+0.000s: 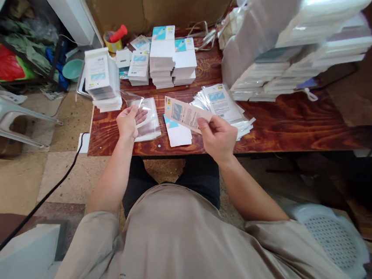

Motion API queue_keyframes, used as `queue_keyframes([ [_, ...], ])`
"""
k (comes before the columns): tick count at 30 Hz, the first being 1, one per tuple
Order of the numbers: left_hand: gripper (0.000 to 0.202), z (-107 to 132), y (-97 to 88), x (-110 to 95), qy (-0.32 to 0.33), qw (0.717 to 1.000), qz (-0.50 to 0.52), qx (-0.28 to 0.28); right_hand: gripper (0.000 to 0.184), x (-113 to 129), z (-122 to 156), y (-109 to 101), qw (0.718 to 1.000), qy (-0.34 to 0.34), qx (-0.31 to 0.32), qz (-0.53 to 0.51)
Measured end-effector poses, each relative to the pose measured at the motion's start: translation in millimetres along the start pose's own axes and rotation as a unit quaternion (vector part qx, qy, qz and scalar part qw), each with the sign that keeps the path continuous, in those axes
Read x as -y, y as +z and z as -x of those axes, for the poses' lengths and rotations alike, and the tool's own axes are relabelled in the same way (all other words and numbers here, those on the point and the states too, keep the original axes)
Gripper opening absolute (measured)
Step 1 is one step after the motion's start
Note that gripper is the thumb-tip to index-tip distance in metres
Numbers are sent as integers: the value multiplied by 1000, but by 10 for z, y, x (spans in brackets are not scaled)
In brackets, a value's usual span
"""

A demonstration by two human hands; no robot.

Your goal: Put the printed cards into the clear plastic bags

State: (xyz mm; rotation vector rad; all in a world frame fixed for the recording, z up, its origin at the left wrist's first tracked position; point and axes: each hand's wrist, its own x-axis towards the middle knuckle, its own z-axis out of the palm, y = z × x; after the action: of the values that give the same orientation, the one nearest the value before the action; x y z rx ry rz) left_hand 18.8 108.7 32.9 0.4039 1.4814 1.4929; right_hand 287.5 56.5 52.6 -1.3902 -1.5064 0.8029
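My left hand (127, 122) is closed, pinching a clear plastic bag (133, 99) whose film spreads above the fingers. Just beneath it lies a pile of clear bags (152, 121) on the wooden table (296, 124). In my right hand (219, 138) is a printed card (187, 116) with a blue picture and small text, gripped at its right end between thumb and fingers and tilted. Partly below that card rests a small stack of white and blue cards (179, 135). Beside my right hand is a fanned pile of bagged cards (222, 103).
Stacks of cards stand at the back: one at the left (101, 75), taller ones in the middle (163, 56). A yellow tape roll (113, 43) and a red handle (118, 33) lie behind. A tall heap of plastic-wrapped packs (261, 31) rises at the right.
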Motion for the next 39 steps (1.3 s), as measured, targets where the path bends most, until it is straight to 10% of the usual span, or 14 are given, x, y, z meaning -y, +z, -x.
queue_keyframes([
  [4, 21, 126, 14, 40, 33, 999, 1, 0, 48, 22, 91, 154, 944, 187, 64, -263],
  [12, 39, 301, 68, 125, 59, 998, 23, 10, 51, -42, 222, 372, 908, 283, 127, -283],
  [17, 41, 338, 62, 102, 45, 998, 10, 30, 50, -51, 175, 304, 908, 272, 161, -275],
  [30, 43, 618, 46, 135, 42, 995, 5, 86, 56, -29, 183, 592, 942, 192, 14, -274],
  [36, 42, 640, -48, 51, 36, 994, 35, 98, 52, -65, 153, 378, 916, 183, 188, -303],
  [39, 45, 807, -9, 66, 13, 984, 34, 174, 52, -104, 120, 375, 930, 160, 179, -278],
])
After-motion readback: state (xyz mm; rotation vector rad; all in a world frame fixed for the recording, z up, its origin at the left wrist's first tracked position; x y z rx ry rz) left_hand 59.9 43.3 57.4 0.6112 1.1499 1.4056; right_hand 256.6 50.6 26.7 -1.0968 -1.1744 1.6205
